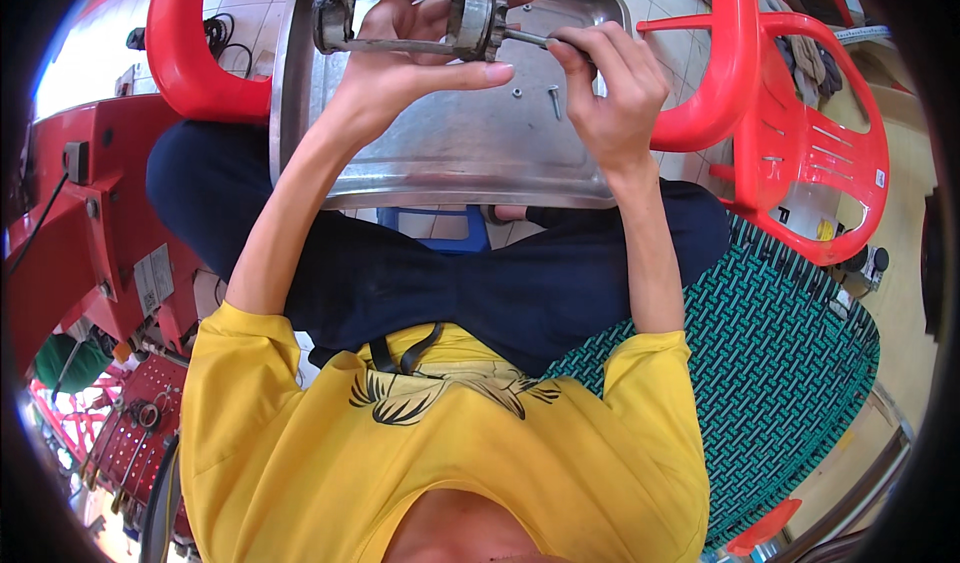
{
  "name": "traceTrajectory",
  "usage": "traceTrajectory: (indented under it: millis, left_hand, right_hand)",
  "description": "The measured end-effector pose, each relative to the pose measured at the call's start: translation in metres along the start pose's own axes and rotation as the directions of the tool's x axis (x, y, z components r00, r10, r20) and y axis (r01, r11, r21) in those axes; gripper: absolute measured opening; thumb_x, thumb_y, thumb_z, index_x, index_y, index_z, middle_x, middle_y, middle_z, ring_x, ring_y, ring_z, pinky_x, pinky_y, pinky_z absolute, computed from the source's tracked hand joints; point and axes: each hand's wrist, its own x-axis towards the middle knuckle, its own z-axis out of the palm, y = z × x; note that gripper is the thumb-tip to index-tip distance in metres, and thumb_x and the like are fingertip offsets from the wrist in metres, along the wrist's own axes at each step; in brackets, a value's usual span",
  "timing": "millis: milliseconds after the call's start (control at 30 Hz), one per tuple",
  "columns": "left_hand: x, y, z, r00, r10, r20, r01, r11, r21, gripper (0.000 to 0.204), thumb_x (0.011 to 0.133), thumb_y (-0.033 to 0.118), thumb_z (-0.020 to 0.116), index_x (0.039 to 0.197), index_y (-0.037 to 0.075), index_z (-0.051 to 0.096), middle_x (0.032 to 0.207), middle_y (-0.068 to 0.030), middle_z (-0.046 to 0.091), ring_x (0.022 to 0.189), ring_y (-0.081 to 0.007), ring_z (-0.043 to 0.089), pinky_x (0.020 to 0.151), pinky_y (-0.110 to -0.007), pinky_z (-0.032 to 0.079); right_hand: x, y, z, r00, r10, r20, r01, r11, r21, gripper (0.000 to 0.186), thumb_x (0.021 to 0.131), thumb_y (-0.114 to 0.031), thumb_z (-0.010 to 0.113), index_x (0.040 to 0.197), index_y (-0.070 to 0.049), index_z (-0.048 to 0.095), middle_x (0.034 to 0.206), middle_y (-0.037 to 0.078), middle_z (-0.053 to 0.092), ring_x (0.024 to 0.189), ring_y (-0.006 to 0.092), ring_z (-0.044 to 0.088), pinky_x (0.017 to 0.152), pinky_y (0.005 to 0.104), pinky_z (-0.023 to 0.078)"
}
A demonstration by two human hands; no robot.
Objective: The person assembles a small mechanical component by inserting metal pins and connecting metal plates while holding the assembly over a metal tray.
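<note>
Over a metal tray (450, 199), my left hand (400, 68) lies palm up around a greasy, open-sided cylindrical metal frame (475, 23). Its thumb runs along the near side and its fingers pass behind the frame. A round metal knob tops the frame's left end. From the right end extends a thin metal rod (524, 37), pinched at its outer end between the thumb and fingers of my right hand (612, 83). The rod's far end is hidden by that grip. Below the hands, a bolt (555, 102) and a small nut (517, 93) lie in the tray.
Red plastic chair arms (200, 53) flank the tray, and another red chair (815, 133) stands at the right. A blue stool (445, 231) shows beneath the tray. Red machinery (120, 193) is close on my left. Green woven seating (780, 363) extends at lower right.
</note>
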Motion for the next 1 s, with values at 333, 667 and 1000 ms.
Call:
traceTrajectory:
  millis: [333,667,1000]
  left_hand:
    - [-0.01,-0.001,-0.018,0.963,-0.255,-0.091,0.271,0.899,0.345,0.066,0.076,0.015,0.088,0.133,0.002,0.056,0.12,-0.0145,0.071,0.11,-0.0227,0.069,0.093,-0.035,0.056]
    - [-0.013,0.0,-0.019,0.89,-0.379,-0.255,0.448,0.835,0.321,0.094,0.058,0.045,0.099,0.13,-0.001,0.061,0.122,-0.0185,0.067,0.114,-0.0293,0.066,0.1,-0.038,0.051]
    - [-0.014,0.004,-0.012,0.918,-0.291,-0.269,0.372,0.866,0.335,0.074,0.065,0.025,0.096,0.126,0.001,0.063,0.11,-0.0098,0.072,0.104,-0.0202,0.066,0.094,-0.036,0.049]
  right_hand:
    - [-0.008,-0.001,-0.002,0.998,0.009,0.063,-0.007,1.0,-0.021,0.009,0.084,-0.015,0.077,0.089,-0.011,0.071,0.076,0.002,0.068,0.063,0.0233,0.065,0.056,0.0335,0.045]
    - [-0.005,0.005,0.005,0.997,-0.053,0.049,0.053,0.999,0.01,0.011,0.083,-0.02,0.079,0.088,-0.012,0.073,0.072,0.003,0.068,0.064,0.0237,0.067,0.055,0.0334,0.049]
    - [-0.005,-0.005,0.007,0.982,0.117,0.15,-0.126,0.991,0.053,0.017,0.088,-0.025,0.077,0.093,-0.011,0.069,0.072,0.004,0.068,0.065,0.0252,0.068,0.055,0.0352,0.051]
